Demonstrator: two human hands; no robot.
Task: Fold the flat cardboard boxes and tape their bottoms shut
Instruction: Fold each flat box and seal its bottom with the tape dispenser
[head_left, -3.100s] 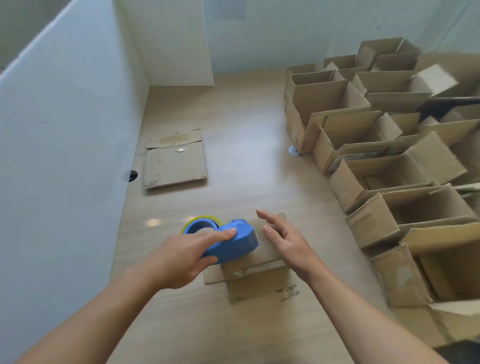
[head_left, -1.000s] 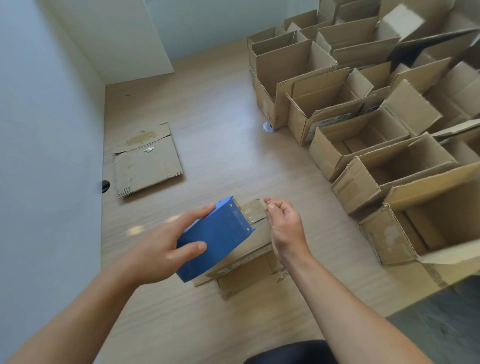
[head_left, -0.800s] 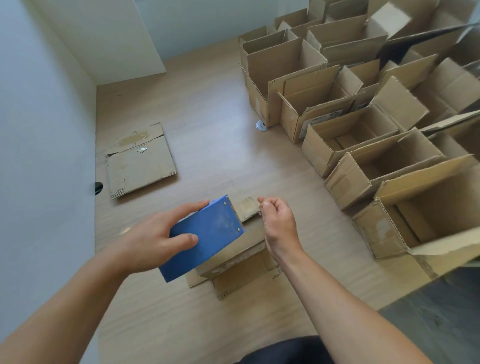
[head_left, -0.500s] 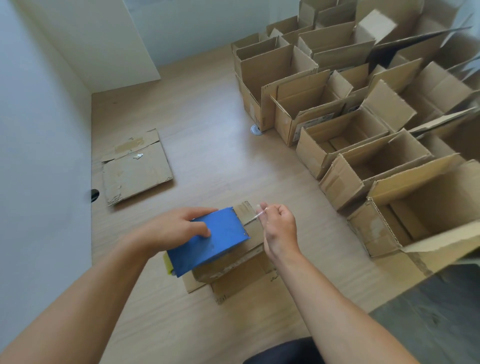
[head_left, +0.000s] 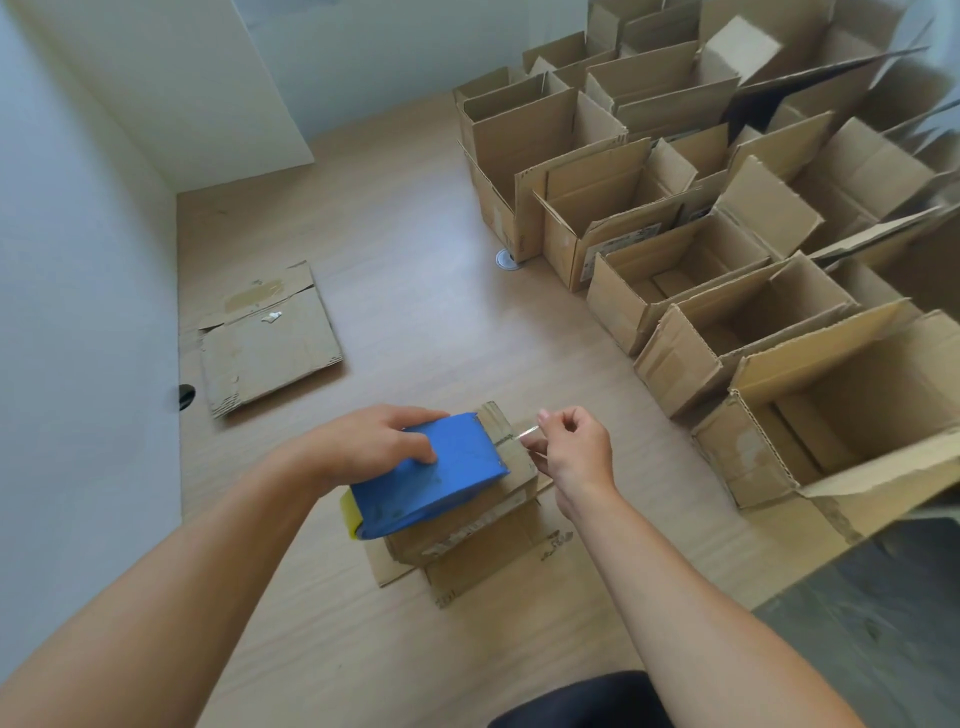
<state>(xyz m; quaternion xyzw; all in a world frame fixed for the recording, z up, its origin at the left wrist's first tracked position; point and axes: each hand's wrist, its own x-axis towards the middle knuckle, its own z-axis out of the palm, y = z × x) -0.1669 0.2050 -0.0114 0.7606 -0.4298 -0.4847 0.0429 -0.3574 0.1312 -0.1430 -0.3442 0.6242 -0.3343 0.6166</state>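
Blue plastic marks the dispenser (head_left: 441, 480), which lies on the upturned box (head_left: 467, 525) directly in front of me. My left hand (head_left: 382, 441) grasps it from the 10 o'clock side, with the thumb on its top face and the other fingers wrapped over its far edge. Its long axis runs from 8 o'clock, where the yellow roll shows, to 2 o'clock, where the mouth opens.

My right hand (head_left: 571, 452) is clenched in a pinch on the free end of the tape (head_left: 527, 432), just beside the mouth at its 2 o'clock. The strip is thin and seen nearly edge-on, so I cannot tell how much of it is drawn out or whether any of it touches the cardboard.

The box sits bottom-up on the floor (head_left: 415, 260), between my forearms, with loose flaps splayed toward 5 and 6 o'clock. Its upper face shows a seam by the mouth at 1 o'clock; the dispenser hides the rest.

I judge the step in hand to be laying tape along the bottom seam. The relation that matters is that the tape end lies off the far right edge of the box, in line with the dispenser's axis. The right hand is the nearer one for anchoring that end, and the left would draw the dispenser back toward 8 o'clock.

One flat sheet (head_left: 265, 348) waits at 10 o'clock, well apart. Open boxes (head_left: 727, 312) stand in rows from 1 to 3 o'clock.
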